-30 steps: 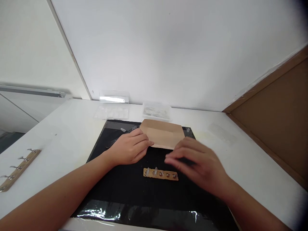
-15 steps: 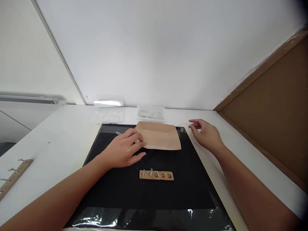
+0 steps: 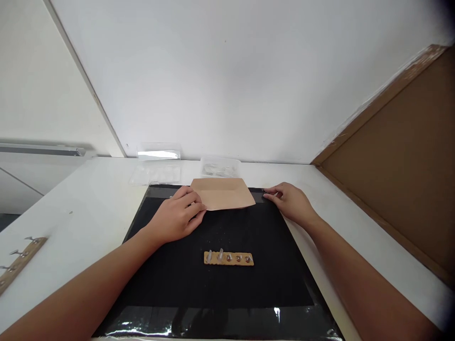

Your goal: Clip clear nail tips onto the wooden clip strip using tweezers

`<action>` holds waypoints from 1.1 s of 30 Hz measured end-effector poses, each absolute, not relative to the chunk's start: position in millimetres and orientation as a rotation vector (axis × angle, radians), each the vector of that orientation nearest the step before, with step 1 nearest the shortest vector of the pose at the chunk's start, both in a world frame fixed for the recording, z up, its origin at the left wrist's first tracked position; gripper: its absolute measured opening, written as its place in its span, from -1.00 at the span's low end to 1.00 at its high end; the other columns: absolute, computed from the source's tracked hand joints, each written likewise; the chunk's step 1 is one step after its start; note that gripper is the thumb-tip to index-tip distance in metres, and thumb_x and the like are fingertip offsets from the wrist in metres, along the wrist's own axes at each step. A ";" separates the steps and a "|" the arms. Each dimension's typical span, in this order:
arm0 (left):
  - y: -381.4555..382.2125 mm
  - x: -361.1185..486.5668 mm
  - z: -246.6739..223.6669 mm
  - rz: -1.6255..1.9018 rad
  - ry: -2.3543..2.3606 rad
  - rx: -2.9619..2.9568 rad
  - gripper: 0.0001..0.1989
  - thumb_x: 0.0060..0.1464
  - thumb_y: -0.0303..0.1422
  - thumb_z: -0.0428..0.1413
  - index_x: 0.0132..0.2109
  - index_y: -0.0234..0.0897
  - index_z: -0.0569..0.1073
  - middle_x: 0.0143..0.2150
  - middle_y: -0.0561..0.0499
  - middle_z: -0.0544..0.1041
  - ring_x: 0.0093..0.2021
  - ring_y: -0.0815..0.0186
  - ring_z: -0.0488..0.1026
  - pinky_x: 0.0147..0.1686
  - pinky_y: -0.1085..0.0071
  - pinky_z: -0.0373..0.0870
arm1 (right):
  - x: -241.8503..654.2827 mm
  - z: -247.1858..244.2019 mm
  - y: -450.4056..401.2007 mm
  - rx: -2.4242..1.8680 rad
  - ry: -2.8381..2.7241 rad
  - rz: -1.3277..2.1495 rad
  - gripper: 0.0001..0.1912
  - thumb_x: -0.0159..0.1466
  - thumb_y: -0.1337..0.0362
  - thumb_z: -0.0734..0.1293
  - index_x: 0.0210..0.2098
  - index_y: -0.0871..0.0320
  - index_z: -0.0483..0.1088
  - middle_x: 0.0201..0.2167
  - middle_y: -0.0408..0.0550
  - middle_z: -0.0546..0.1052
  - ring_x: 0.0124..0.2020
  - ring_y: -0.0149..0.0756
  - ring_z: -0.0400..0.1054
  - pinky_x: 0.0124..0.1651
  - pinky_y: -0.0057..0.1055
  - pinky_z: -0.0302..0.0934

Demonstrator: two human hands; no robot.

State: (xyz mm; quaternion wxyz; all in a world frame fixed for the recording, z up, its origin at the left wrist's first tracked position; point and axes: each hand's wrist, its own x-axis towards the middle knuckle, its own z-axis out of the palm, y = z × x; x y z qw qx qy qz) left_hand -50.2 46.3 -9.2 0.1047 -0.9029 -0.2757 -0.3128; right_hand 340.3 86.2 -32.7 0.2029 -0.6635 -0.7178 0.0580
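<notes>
My left hand [image 3: 179,215] has its thumb and fingers closed on the left edge of a tan, creased paper sheet [image 3: 223,195] at the back of the black mat [image 3: 256,284]. At the mat's back right corner, my right hand [image 3: 293,201] pinches a small clear plastic piece, mostly covered by the fingertips. In front of both hands lies a small scalloped wooden strip [image 3: 223,263], bearing several round metal fittings; upright clear pieces stand at its left end. A bit of another clear piece shows behind my left hand.
Behind the mat are a clear open plastic case [image 3: 156,173] and a shallow clear box [image 3: 220,168] with pale clear pieces inside. A wooden strip with metal hooks [image 3: 23,258] lies at left. A brown framed panel [image 3: 394,161] leans at right.
My right hand has moved left to the mat's corner and closed on the small clear piece there. The paper has shifted left and slightly back with my left hand, whose thumb now meets its edge.
</notes>
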 end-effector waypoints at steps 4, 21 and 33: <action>46.6 -49.7 -8.6 -0.905 -0.752 -2.712 -0.92 0.29 -0.43 0.16 -0.11 -0.29 0.55 -0.18 -0.09 0.57 -0.05 0.15 0.42 -0.16 0.31 0.51 | 338.1 -30.7 85.9 -1.819 -2.010 0.135 -0.65 0.40 0.07 0.26 -0.20 0.13 0.61 -0.18 0.08 0.61 -0.13 -0.06 0.46 -0.08 -0.18 0.28; 42.8 -47.8 -6.5 -0.844 -0.499 -2.856 -0.93 0.27 -0.46 0.16 -0.10 -0.27 0.52 -0.17 -0.08 0.57 -0.10 0.18 0.47 0.00 0.22 0.47 | 286.8 9.7 44.5 -1.353 -1.696 0.547 -0.70 0.34 -0.05 0.43 -0.25 0.05 0.54 -0.30 -0.05 0.63 -0.28 -0.19 0.53 -0.20 -0.28 0.44; 39.7 -47.0 -3.6 -0.988 -0.523 -2.916 -0.88 0.25 -0.44 0.18 -0.06 -0.22 0.53 -0.21 -0.03 0.60 -0.15 0.24 0.53 0.06 0.18 0.47 | 257.6 13.9 23.5 -1.059 -1.997 0.397 -0.86 0.41 0.15 0.40 -0.27 0.02 0.55 -0.18 -0.03 0.62 -0.24 -0.23 0.50 -0.33 -0.32 0.35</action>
